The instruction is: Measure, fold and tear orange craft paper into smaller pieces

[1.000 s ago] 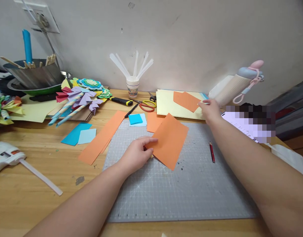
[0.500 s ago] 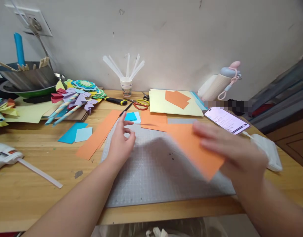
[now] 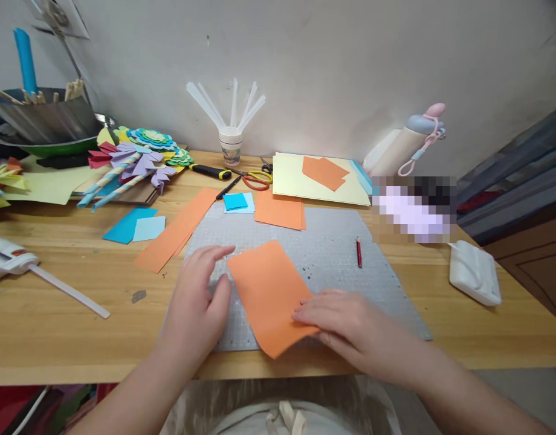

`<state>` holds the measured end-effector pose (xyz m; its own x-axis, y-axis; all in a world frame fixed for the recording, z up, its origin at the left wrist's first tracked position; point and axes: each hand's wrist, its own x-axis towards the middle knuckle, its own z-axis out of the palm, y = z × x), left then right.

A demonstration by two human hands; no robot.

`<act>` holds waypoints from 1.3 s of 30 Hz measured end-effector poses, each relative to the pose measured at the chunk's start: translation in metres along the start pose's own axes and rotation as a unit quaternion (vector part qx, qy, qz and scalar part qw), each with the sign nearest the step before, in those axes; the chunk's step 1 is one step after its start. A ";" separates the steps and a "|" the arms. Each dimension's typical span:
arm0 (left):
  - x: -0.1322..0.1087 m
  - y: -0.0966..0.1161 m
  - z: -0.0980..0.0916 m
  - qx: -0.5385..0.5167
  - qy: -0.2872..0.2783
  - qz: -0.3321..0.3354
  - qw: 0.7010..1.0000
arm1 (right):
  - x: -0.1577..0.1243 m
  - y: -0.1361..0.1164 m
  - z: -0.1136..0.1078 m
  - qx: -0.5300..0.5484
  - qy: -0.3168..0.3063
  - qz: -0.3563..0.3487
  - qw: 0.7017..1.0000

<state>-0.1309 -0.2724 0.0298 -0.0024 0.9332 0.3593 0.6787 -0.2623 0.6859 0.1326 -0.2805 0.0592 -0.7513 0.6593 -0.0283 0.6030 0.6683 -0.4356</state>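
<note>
A sheet of orange paper (image 3: 269,290) lies tilted over the grey cutting mat (image 3: 341,241), its near edge curling up. My right hand (image 3: 339,323) grips it at the right side, fingers on top and thumb beneath. To the left of the sheet, my left hand (image 3: 199,296) is open, thumb and fingers apart, not touching the paper. A red pencil (image 3: 359,252) rests on the mat's right part. Beyond the sheet are a smaller stack of orange paper (image 3: 279,210) and small blue paper pieces (image 3: 235,202).
Long orange strips (image 3: 178,232) and blue pieces (image 3: 129,225) lie left, near a glue gun (image 3: 10,260). Behind are paper flowers (image 3: 139,158), a box cutter (image 3: 211,172), scissors (image 3: 256,180), a paper cup (image 3: 231,148) and pale yellow sheets (image 3: 287,175). A white device (image 3: 475,272) sits right.
My right hand has brought the orange sheet left and nearer, over the mat's middle, uncovering the red pencil. My left hand has drawn back towards me and opened wider.
</note>
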 end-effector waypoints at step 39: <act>-0.085 0.018 0.019 0.324 -0.060 0.145 0.933 | 0.085 0.040 0.029 0.086 0.125 0.098 0.984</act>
<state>-0.1040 -0.3518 -0.0005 0.3053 0.8771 0.3708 0.9398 -0.3402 0.0310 0.0853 -0.2081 0.0133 -0.5232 0.8479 0.0851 0.6594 0.4661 -0.5898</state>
